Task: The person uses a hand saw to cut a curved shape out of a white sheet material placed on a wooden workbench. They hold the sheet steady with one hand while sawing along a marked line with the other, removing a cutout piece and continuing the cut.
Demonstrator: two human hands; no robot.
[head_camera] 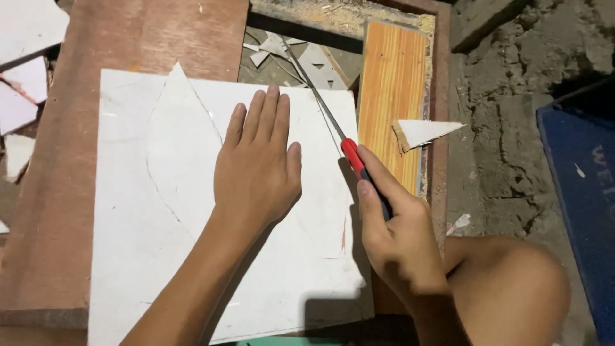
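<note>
A white sheet (134, 243) lies flat on a brown wooden board (57, 192). A pointed leaf-shaped white piece (179, 141) rests on top of the sheet. My left hand (256, 166) presses flat on the sheet, fingers together, over the leaf piece's right edge. My right hand (397, 237) grips the red and black handle of a thin saw (333, 125), index finger stretched along the handle. The narrow blade runs up and to the left along the sheet's right part, its tip past the sheet's far edge.
An orange striped wood plank (392, 83) lies to the right with a white triangular offcut (426, 131) on it. White scraps (301, 57) lie beyond the sheet, more white pieces (25, 70) at the far left. My knee (506, 282) and a blue object (583, 192) are at right.
</note>
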